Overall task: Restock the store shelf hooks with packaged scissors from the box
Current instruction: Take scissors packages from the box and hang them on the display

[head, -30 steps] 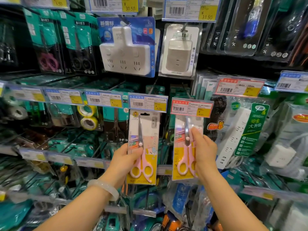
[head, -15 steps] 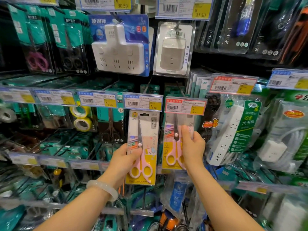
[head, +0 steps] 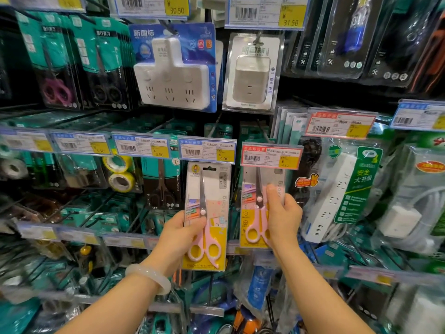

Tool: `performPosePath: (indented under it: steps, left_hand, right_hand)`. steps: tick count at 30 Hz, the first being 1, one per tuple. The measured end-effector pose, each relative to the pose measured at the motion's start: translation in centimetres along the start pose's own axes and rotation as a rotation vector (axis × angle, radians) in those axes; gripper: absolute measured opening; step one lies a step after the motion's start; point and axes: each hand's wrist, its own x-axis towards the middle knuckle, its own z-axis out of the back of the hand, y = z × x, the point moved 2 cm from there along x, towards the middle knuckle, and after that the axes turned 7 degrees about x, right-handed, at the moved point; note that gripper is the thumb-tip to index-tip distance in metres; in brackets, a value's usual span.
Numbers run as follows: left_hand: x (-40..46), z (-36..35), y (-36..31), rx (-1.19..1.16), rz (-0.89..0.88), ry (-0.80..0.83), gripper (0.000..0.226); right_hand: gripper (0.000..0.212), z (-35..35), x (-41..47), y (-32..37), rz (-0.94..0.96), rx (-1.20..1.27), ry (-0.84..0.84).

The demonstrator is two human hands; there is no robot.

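Note:
Two packs of pink-handled scissors on yellow and white cards face me at the shelf. My left hand (head: 179,233) grips the left pack (head: 209,196) by its left edge, thumb on the front, just under a blue price tag (head: 207,151). My right hand (head: 283,219) holds the right pack (head: 252,206), fingers laid over its front. The top of that pack is tucked behind a red-framed price tag (head: 271,156), so I cannot tell whether it hangs on a hook. The box is out of view.
Hooks all around carry teal-carded scissors (head: 101,68), yellow tape rolls (head: 119,172), socket adapters (head: 173,71) above and a white power strip (head: 332,196) to the right. Price-tag rails (head: 79,145) jut out in front of each row. More packets hang below.
My right hand has lifted its scissors pack a little, bringing the top under the red price tag. My left hand and its pack have stayed almost still.

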Motion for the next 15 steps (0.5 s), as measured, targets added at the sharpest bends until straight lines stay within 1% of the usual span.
performPosePath:
  steps: [5,9,11,15]
  left_hand:
    - [0.05,-0.06,0.09,0.007,-0.006,-0.009,0.019]
    - [0.11,0.03,0.13,0.005,-0.013,0.006,0.019]
    - [0.19,0.12,0.18,0.004,-0.014,0.005,0.017]
    - [0.41,0.12,0.42,-0.001,-0.002,-0.002,0.017]
  right_hand:
    - [0.042,-0.72,0.65,0.02,-0.016,-0.050,0.054]
    - [0.041,-0.37,0.21,-0.14,0.029,-0.010,0.061]
    - [0.044,-0.15,0.24,0.06,0.026,0.002,0.046]
    - [0.056,0.03,0.29,0.69,-0.083,0.014,0.017]
